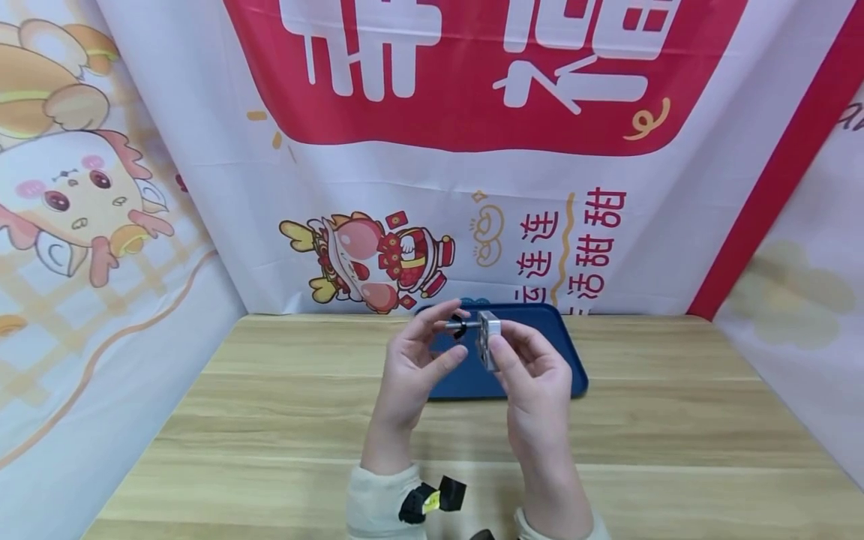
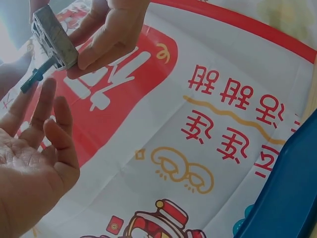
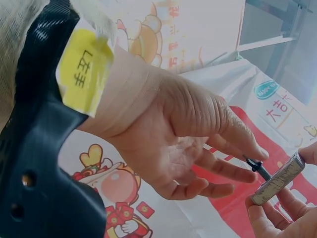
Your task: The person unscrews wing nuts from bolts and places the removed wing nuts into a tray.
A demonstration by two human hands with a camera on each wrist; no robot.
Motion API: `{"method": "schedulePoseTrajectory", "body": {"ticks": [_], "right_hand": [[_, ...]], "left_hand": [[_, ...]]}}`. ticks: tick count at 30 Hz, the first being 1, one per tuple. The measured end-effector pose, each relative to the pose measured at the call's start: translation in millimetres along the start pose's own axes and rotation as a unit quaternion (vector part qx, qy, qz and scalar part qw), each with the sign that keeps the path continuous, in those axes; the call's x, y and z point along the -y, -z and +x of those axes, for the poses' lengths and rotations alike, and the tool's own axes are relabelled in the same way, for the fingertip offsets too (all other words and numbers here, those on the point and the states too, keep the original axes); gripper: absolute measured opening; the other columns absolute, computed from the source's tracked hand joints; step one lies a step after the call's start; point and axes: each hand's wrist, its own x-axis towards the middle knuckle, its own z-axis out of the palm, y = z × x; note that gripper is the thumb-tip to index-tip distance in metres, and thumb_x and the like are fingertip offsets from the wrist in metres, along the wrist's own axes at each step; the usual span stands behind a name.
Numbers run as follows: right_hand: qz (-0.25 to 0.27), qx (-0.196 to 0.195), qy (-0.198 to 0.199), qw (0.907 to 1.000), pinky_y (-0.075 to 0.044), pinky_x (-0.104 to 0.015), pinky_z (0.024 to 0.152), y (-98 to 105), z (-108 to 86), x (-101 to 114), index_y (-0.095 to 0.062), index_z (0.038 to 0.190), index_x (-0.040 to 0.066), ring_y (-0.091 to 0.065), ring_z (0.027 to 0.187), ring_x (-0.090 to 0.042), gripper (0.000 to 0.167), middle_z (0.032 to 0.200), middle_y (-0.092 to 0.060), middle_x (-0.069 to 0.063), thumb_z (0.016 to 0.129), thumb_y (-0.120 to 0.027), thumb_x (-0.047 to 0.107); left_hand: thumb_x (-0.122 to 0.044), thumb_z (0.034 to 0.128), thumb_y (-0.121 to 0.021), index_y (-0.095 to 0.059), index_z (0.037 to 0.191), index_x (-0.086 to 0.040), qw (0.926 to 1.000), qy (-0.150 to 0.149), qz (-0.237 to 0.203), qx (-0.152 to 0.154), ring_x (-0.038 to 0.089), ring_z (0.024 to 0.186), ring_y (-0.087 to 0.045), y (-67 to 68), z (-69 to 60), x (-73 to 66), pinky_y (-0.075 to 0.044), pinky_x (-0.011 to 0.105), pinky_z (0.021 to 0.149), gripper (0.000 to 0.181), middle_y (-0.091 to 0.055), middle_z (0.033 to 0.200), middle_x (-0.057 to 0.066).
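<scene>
My right hand (image 1: 540, 375) pinches a silvery metal block (image 1: 489, 341) between thumb and fingers, holding it in the air. From the block's left face a threaded bolt (image 2: 48, 65) sticks out, with a small black piece (image 1: 459, 327) on it. Around that end lies my left hand (image 1: 405, 367), its thumb below and forefinger above, spread apart. In the right wrist view the left thumb and a fingertip lie close beside the black piece (image 3: 254, 163); contact is hard to tell.
Behind and below the hands, a blue tray (image 1: 570, 367) lies on the wooden table (image 1: 283, 420), near the printed cloth (image 1: 378, 169) at the back. Printed cloth also hangs at both sides. A black strap (image 3: 49, 124) with a yellow label circles the left wrist.
</scene>
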Motion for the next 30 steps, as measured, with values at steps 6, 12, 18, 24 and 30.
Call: {"method": "schedulePoseTrajectory", "body": {"ticks": [6, 12, 18, 24, 30], "right_hand": [[-0.001, -0.005, -0.007, 1.0000, -0.056, -0.028, 0.088, -0.4, -0.2, 1.1, -0.065, 0.116, 0.002, -0.064, 0.094, -0.015, 0.021, 0.107, -0.067, -0.002, 0.097, -0.063, 0.012], [0.000, -0.004, -0.007, 1.0000, -0.057, -0.029, 0.089, -0.5, -0.2, 1.4, -0.065, 0.116, 0.002, -0.063, 0.094, -0.015, 0.021, 0.107, -0.067, -0.002, 0.097, -0.063, 0.012], [0.005, -0.005, -0.007, 0.9999, -0.057, -0.030, 0.089, -1.1, 0.8, 0.4, -0.066, 0.115, 0.002, -0.063, 0.094, -0.016, 0.020, 0.106, -0.067, -0.003, 0.097, -0.063, 0.010], [0.009, -0.007, -0.011, 0.9999, -0.057, -0.030, 0.088, -1.1, 0.8, 0.3, -0.066, 0.114, 0.002, -0.063, 0.094, -0.016, 0.019, 0.106, -0.067, -0.003, 0.097, -0.064, 0.010], [0.007, -0.004, -0.012, 0.9999, -0.056, -0.030, 0.089, -1.1, 0.2, 1.0, -0.066, 0.115, 0.002, -0.063, 0.095, -0.016, 0.021, 0.107, -0.067, -0.003, 0.097, -0.064, 0.012]], "left_hand": [[-0.009, 0.0935, -0.068, -0.055, 0.137, -0.005, 0.9998, 0.000, 0.013, 0.013, 0.017, 0.106, -0.054, -1.3, 0.9, 1.7, -0.051, 0.025, 0.089, 0.046, -0.060, 0.122, -0.002], [-0.007, 0.0947, -0.066, -0.056, 0.134, -0.002, 0.9999, 0.000, 0.016, -0.004, 0.014, 0.100, -0.059, -2.3, 1.3, 2.8, -0.053, 0.023, 0.087, 0.041, -0.063, 0.117, -0.001], [-0.014, 0.0941, -0.068, -0.057, 0.133, 0.001, 0.9996, -0.009, 0.025, -0.010, 0.012, 0.097, -0.060, -1.9, 1.5, 3.2, -0.052, 0.023, 0.084, 0.043, -0.071, 0.104, -0.009], [-0.018, 0.0944, -0.068, -0.057, 0.131, 0.003, 0.9996, -0.003, 0.025, -0.015, 0.008, 0.093, -0.066, -2.2, 1.1, 3.1, -0.052, 0.024, 0.086, 0.044, -0.073, 0.095, -0.010], [-0.015, 0.0947, -0.067, -0.062, 0.127, -0.001, 0.9979, 0.023, 0.041, -0.044, 0.009, 0.092, -0.066, -4.8, 0.9, 0.6, -0.054, 0.024, 0.086, 0.035, -0.073, 0.096, -0.009]]}}
